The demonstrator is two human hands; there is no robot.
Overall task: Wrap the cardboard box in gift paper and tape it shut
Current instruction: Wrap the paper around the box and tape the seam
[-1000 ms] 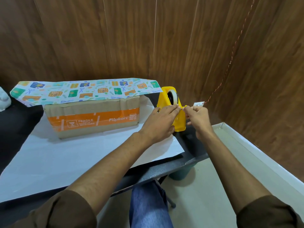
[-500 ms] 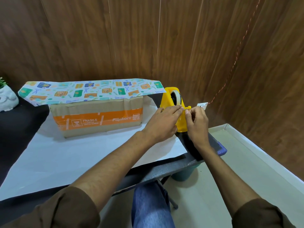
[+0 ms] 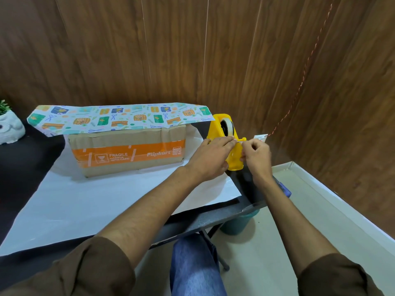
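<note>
A cardboard box with an orange "FRAGILE" band lies on the white back of the gift paper. The paper's far flap, printed with small coloured gifts, is folded over the box top. To the right of the box stands a yellow tape dispenser holding a white roll. My left hand rests against the dispenser's front and pinches a short strip of tape at its cutter. My right hand pinches the other end of that strip, fingers curled.
A white owl-shaped plant pot stands at the far left on the dark table. A twisted red cord runs down the wooden wall. A teal bin sits under the table's right corner.
My right hand has come in closer to my left hand at the dispenser's cutter. The view has shifted slightly, bringing the plant pot into sight.
</note>
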